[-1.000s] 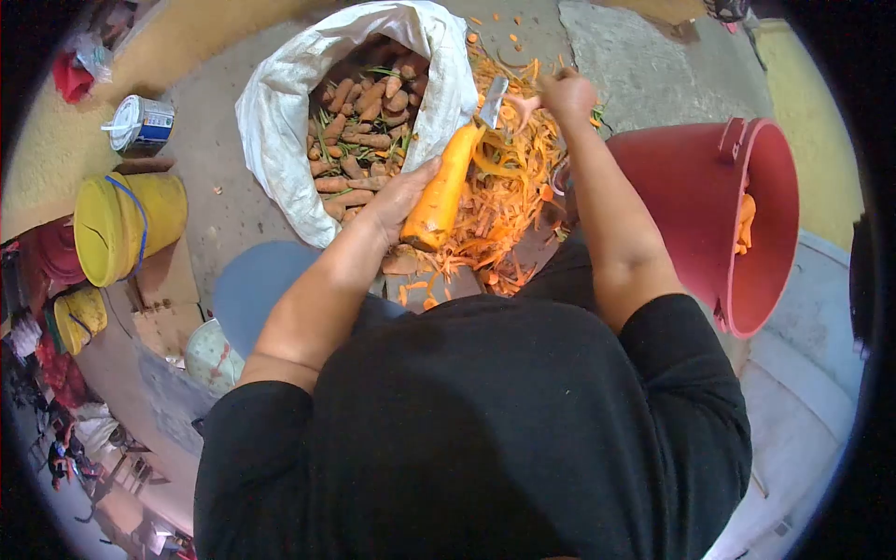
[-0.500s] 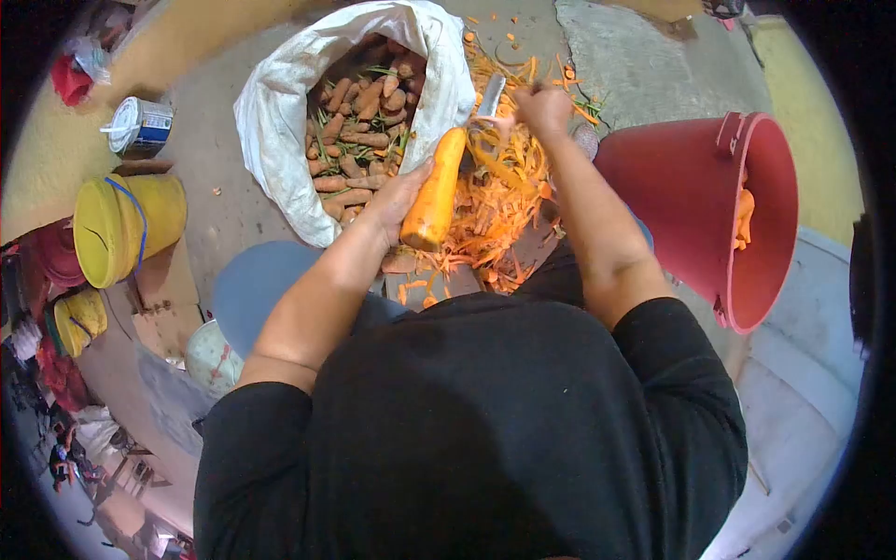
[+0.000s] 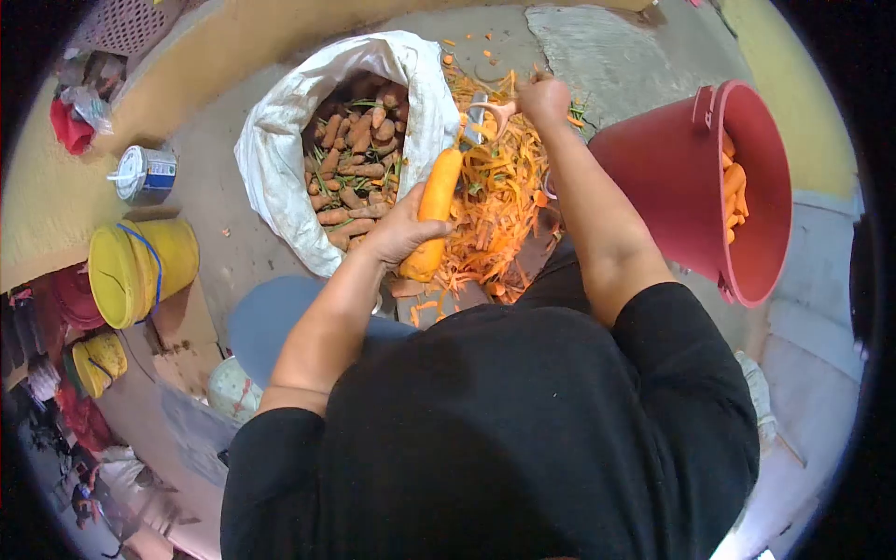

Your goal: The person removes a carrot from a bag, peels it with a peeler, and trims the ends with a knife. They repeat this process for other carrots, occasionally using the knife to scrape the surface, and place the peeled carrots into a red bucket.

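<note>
My left hand (image 3: 408, 230) is wrapped round a large orange carrot (image 3: 439, 201), its thumb across the front. The carrot is tilted, its far end toward my right hand. My right hand (image 3: 543, 98) is closed round the handle of a peeler (image 3: 497, 112), whose frame and blade point left, just beyond the carrot's far end. Below both hands lies a heap of carrot peelings (image 3: 499, 210). Just left of my left hand stands an open white sack (image 3: 271, 177) of unpeeled carrots (image 3: 359, 140) with some green stems.
A red bucket (image 3: 653, 168) leans open at the right with peeled carrots (image 3: 735, 191) inside. On the left stand a white paint tub (image 3: 147, 175), a yellow bucket (image 3: 173, 266) and a smaller yellow container (image 3: 98, 364). A yellowish wall (image 3: 215, 70) curves behind the sack.
The camera view has shifted a little. My left thumb now shows across the carrot, which sits slightly lower in view. The peeler is still in my right hand near the carrot's far end.
</note>
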Tool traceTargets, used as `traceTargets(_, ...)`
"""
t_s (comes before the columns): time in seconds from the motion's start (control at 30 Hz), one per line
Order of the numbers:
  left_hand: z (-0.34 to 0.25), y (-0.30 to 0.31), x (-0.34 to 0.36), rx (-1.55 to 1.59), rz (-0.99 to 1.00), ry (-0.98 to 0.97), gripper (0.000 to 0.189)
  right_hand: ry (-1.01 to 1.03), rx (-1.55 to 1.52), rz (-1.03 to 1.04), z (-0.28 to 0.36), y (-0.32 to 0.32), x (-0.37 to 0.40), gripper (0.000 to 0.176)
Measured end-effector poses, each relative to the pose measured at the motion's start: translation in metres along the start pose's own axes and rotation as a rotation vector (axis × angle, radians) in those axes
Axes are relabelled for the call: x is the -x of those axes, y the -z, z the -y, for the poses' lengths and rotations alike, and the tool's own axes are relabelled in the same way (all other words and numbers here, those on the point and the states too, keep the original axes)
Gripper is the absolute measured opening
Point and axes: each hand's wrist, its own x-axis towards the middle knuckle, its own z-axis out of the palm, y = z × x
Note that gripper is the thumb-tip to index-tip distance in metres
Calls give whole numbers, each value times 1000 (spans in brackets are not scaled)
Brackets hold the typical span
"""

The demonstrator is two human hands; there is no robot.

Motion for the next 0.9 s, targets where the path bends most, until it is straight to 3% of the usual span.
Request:
traceTargets(0.07, 1, 3, -3, 31, -46, 27, 54, -32, -98, -105, -9, 3, 3, 35)
traceTargets(0.13, 0, 9, -5, 107, -83, 135, 51, -62, 94, 12, -27, -2, 15, 42)
traceTargets(0.2, -1, 11, -7, -2, -172, 55, 46, -122, 181, 163, -41, -2, 24, 44)
traceTargets(0.23, 1, 15, -9, -85, -209, 62, 44, 114, 404, 226, -58, -12, 27, 44)
traceTargets(0.33, 8, 24, -14, -379, -317, -1, 41, 7, 375, 417, -83, -40, 35, 40)
traceTargets(0.4, 18, 28, -17, -466, -372, -29, 41, 140, 416, 375, -89, -54, 54, 42)
traceTargets(0.5, 33, 35, -25, -394, -407, -15, 42, 441, 381, 484, -92, -101, 68, 34)
traceTargets(0.57, 37, 35, -28, -309, -407, 2, 43, 199, 144, 594, -70, -130, 84, 28)
traceTargets(0.67, 40, 37, -32, -360, -415, 10, 44, 28, 81, 696, -55, -168, 96, 31)
traceTargets(0.77, 38, 42, -35, -273, -390, 74, 44, -253, 183, 538, -48, -191, 98, 46)
traceTargets(0.87, 38, 43, -38, -219, -402, 72, 43, -176, 190, 628, -61, -204, 84, 68)
traceTargets(0.9, 38, 43, -38, -187, -407, 74, 42, -213, 27, 656, -56, -193, 76, 74)
